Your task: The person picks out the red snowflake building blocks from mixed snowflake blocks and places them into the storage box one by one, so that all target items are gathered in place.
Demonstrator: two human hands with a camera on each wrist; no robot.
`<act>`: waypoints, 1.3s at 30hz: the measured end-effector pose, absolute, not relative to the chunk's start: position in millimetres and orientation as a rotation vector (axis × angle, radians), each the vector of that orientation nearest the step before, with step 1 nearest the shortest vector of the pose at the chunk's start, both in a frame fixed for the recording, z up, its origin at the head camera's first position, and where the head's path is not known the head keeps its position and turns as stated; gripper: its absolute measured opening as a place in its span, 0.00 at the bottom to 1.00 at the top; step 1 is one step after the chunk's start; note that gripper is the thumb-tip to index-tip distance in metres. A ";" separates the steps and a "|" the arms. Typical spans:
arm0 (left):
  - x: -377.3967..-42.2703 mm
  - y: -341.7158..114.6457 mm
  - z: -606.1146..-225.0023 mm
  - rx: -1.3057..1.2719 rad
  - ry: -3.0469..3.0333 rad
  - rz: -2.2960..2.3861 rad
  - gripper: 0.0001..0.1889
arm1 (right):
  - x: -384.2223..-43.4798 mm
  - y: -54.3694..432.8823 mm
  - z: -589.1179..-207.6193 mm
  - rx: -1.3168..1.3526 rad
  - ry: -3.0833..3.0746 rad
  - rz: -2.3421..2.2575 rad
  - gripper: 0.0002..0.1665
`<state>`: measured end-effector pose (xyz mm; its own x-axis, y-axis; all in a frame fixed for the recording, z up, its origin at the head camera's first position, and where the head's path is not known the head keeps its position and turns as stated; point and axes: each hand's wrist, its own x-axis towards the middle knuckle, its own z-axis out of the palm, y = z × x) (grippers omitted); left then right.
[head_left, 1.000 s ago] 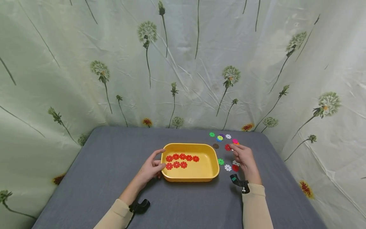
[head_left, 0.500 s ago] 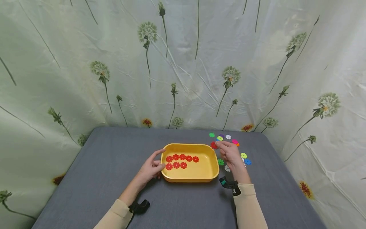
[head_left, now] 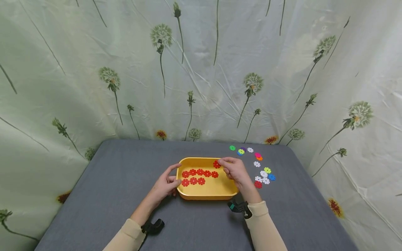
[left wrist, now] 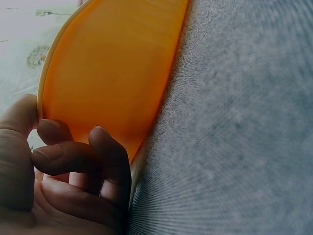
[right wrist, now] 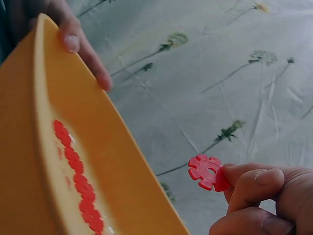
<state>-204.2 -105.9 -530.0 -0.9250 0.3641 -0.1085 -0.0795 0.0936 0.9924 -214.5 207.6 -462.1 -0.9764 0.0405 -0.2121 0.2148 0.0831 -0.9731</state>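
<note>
A yellow plastic tray (head_left: 207, 192) stands on the table in the head view. Gripping its left rim is my left hand (head_left: 164, 182), the thumb on the rim and several fingers curled against the outer wall in the left wrist view. My right hand (head_left: 237, 171) pinches a red flower-shaped disc (right wrist: 206, 172) between thumb and fingers, held above the tray's right half. Inside the tray lie several more red discs in two rows: a longer back row (head_left: 200, 172) and a shorter front row (head_left: 193, 181).
On the grey cloth-covered table (head_left: 135, 167), right of the tray, lie several loose discs, among them a red disc (head_left: 258, 184), a blue disc (head_left: 272, 177) and an orange disc (head_left: 259, 158). Farther back is a green disc (head_left: 232, 147). A flowered curtain (head_left: 204, 115) hangs behind.
My right hand has carried the pinched red disc leftward from the loose discs to over the tray. White and yellow discs it covered now show. My left hand has stayed on the rim.
</note>
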 end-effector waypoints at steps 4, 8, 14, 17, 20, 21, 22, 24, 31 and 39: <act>-204.3 -106.1 -529.7 0.281 2.051 1.893 0.36 | -215.7 199.9 -466.9 0.232 2.214 -1.983 0.16; -204.0 -106.0 -529.4 0.269 2.054 1.890 0.35 | -215.6 192.4 -470.0 0.182 2.238 -1.945 0.15; -204.0 -105.7 -529.8 0.267 2.063 1.883 0.35 | -217.3 182.9 -478.7 0.159 2.341 -1.844 0.13; -204.0 -105.4 -529.4 0.268 2.062 1.885 0.35 | -218.1 180.0 -484.0 0.167 2.398 -1.786 0.11; -204.2 -105.3 -529.1 0.276 2.063 1.887 0.35 | -218.8 178.4 -487.4 0.158 2.449 -1.710 0.09; -204.2 -105.2 -529.1 0.274 2.065 1.888 0.35 | -218.8 178.3 -488.9 0.148 2.462 -1.686 0.09; -204.3 -105.1 -529.4 0.274 2.065 1.890 0.35 | -218.8 178.1 -489.8 0.136 2.465 -1.664 0.09; -204.3 -105.1 -529.8 0.270 2.068 1.892 0.35 | -218.1 177.5 -491.6 0.114 2.479 -1.614 0.08; -204.4 -104.9 -529.7 0.277 2.061 1.895 0.35 | -214.2 174.8 -492.8 0.114 2.528 -1.445 0.07; -203.7 -104.9 -529.3 0.287 2.064 1.894 0.35 | -212.2 171.8 -494.7 0.113 2.746 -1.206 0.07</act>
